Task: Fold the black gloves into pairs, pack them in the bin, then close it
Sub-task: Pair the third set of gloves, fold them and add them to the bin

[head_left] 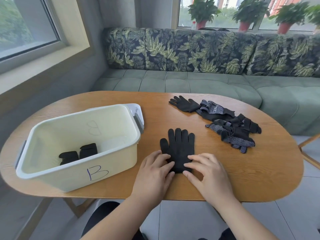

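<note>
A cream plastic bin (69, 179) stood open on the left of an oval wooden table (242, 170), with a letter B (97, 172) handwritten in blue on its near wall and a grey handle at each end. Inside it, against the near wall, lay two folded black glove bundles (87, 150), side by side and touching. One white lid (137, 110) showed behind the bin's far right corner. Just right of the bin, near the table's front edge, one black glove (179, 148) lay flat with its fingers pointing away from the person; whether a second glove lay under it could not be told. The left hand (154, 172) and the right hand (207, 172) both rested palm down on the glove's cuff end, their fingers nearly straight and slightly spread, the tips pressing on the fabric from either side, pinching nothing. Farther away and to the right, one loose pile of gloves (228, 129) sat on the table: a plain black glove (184, 103) at its far left end, the rest dark with white dots, overlapping too much to count. Behind the table ran a green sofa (173, 82) with a leaf-print back, and three potted plants (202, 13) stood clearly on the sill, a fourth cut off at the right edge.
</note>
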